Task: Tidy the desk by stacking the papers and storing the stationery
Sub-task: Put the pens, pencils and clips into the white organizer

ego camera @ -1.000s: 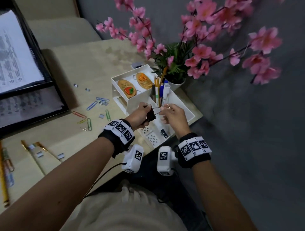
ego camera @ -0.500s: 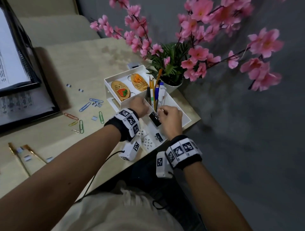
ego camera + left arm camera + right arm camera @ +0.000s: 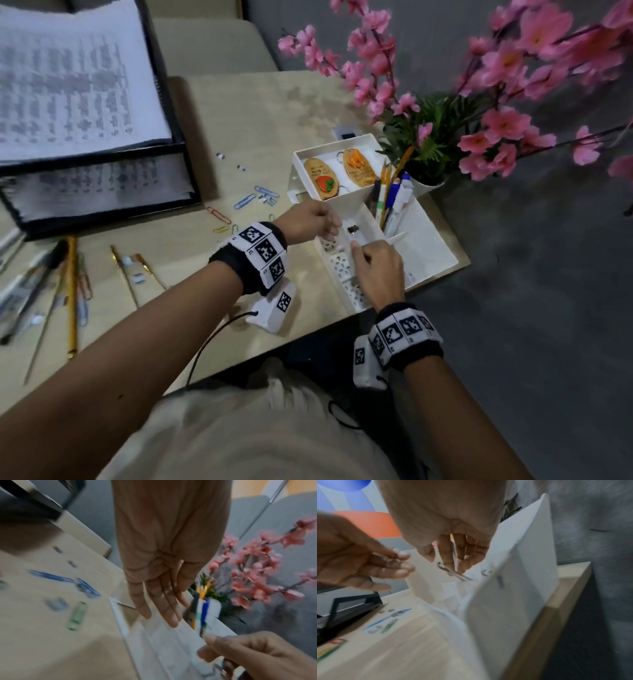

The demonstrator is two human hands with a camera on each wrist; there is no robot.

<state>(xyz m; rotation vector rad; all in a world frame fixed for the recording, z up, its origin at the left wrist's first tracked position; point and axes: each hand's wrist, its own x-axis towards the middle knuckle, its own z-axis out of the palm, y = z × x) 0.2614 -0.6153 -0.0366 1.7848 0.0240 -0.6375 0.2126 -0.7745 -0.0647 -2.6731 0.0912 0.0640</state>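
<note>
**Both hands at the organizer, clip down in its slot**

Far out to the left of your left hand (image 3: 310, 222), the black paper tray (image 3: 109, 212) holds printed papers (image 3: 68, 85). The print is too blurred to read. Nearer you on that side, a yellow pencil (image 3: 72, 291) lies on the desk (image 3: 257, 113) with its long axis running toward you and away.

Just left of your left wrist there are loose paper clips (image 3: 245, 201), blue, red and green, scattered flat. Both wristbands carry square black-and-white markers, with no words on them.

Your left hand hangs at the near-left edge of the white organizer (image 3: 435, 253). The left wrist view shows its fingers straight and relaxed, with nothing in them.

Between your two hands, the black binder clip (image 3: 352, 229) sits in a small compartment of the organizer, just beyond your right index fingertip. In the right wrist view its wire handle (image 3: 452, 572) slants from upper left down to lower right.

Your right hand (image 3: 376, 270) is over the small compartments with its fingers curled downward and their tips right at that wire. Motion blur means I cannot tell whether they pinch it or only touch it.

Beyond your hands, two wooden tags (image 3: 322, 178) lie in the raised tray, and their lettering is too small to read. To the right of those, pens (image 3: 394, 198) stand upright, with pink flowers (image 3: 496, 137) behind them.
</note>
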